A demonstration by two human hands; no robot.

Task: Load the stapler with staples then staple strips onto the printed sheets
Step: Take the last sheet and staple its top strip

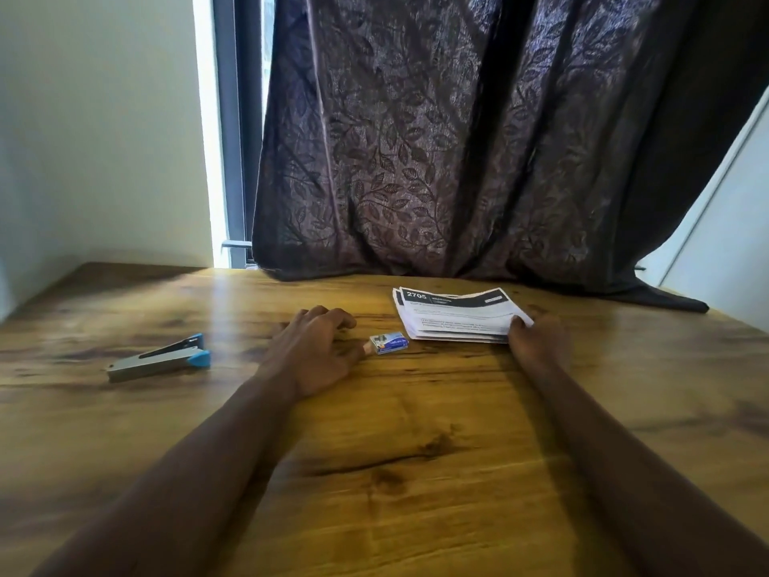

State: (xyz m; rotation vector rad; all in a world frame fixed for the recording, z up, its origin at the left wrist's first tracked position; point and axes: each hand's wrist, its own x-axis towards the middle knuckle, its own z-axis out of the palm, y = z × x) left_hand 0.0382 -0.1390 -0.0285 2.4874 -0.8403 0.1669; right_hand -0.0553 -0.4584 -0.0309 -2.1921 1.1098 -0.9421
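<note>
Nearest, two bare forearms (199, 472) stretched forward over the wooden table (416, 451). Farther along, left hand (316, 347) resting palm-down near the table's middle, fingers loosely curled and gripping nothing, thumb tip touching the left end of the staple box (389, 343). Small blue-and-white cardboard box, lying flat, just beside the near left corner of the printed sheets (457, 314). Right hand (537, 339) pinching the near right corner of that stack, thumb on top, other fingers hidden. Sheets white with a black header band and the number 2705, slightly fanned, lying toward the far edge, right of centre. Stapler (160, 359) well apart toward the left edge, touched by neither hand: grey metal body, dark upper arm, blue at its ends. Behind, a dark leaf-patterned curtain (478, 139) hanging down onto the far edge of the table.
</note>
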